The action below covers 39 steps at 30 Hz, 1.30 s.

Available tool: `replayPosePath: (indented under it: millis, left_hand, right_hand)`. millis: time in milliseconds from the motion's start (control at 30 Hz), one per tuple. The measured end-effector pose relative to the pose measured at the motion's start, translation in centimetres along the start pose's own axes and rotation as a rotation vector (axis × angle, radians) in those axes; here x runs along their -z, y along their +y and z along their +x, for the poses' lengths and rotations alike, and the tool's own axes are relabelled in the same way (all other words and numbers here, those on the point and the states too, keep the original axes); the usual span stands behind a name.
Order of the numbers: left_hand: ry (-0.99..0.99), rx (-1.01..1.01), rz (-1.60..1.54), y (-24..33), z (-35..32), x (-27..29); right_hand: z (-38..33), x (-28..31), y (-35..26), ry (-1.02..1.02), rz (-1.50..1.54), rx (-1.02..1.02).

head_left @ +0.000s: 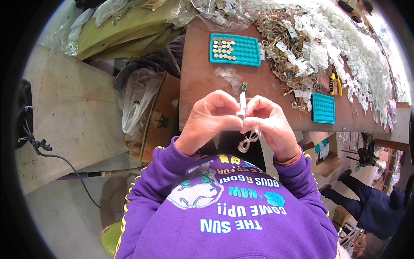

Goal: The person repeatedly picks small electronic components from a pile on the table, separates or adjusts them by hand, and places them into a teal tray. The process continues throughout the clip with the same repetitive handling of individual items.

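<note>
Both my hands meet over the near edge of the brown table and pinch a small white plastic piece (242, 102) between their fingertips. My left hand (209, 118) grips it from the left with thumb and fingers. From the other side, my right hand (268, 121) presses on its lower end. A small green circuit board (244, 86) shows at the far tip. Below my right fingers dangles a bundled pale cord (246, 142), which looks joined to the piece. The fingertips partly cover where they touch it.
Beyond my hands lie a teal tray (248, 51) partly filled with round metal discs and a heap of clear plastic bits (228, 77). Wired pieces (284, 52) and white plastic parts (345, 52) pile up rightward. Yellow-black pliers (332, 83) lie near a second teal tray (323, 108).
</note>
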<state>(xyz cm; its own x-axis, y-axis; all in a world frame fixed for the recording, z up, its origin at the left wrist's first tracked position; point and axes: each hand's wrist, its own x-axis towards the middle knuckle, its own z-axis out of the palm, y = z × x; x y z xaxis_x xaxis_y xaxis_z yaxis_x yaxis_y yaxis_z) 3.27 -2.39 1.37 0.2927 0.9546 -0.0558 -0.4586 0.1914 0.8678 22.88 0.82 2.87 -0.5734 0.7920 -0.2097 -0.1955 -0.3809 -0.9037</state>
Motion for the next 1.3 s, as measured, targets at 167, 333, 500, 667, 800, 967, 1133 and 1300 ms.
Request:
replayPosePath:
  millis: [167, 333, 500, 667, 800, 967, 1133, 1300]
  left_hand:
    - [-0.094, -0.049, -0.150, -0.1, -0.1, -0.6]
    - [0.202, -0.153, -0.005, -1.2, -0.1, -1.8]
    - [0.360, -0.162, 0.214, -1.7, 0.2, -1.5]
    - [0.330, -0.173, 0.208, -2.0, 0.5, -1.3]
    - [0.339, -0.144, 0.076, -1.8, 0.5, -1.0]
    - [0.374, -0.116, 0.040, -1.7, 0.2, -1.7]
    - [0.327, -0.087, -0.040, -1.7, 0.1, -2.2]
    - [0.312, -0.221, 0.000, -1.9, 0.3, -2.3]
  right_hand:
    - [0.0, -0.4, 1.6, -0.089, 0.341, -0.137]
    - [0.1, -0.5, 1.0, 0.089, 0.167, 0.003]
    - [-0.8, -1.4, -0.6, 0.233, -0.926, 0.478]
    - [-0.6, -2.3, 0.4, 0.406, -0.298, 0.306]
    - [-0.9, -3.2, 1.6, 0.314, -0.393, 0.429]
    - [-1.1, -2.5, 1.8, 0.213, -0.855, 0.737]
    - [-1.3, -0.9, 1.5, 0.086, -0.977, 0.818]
    - [-1.2, -0.4, 1.0, 0.125, -0.534, 0.632]
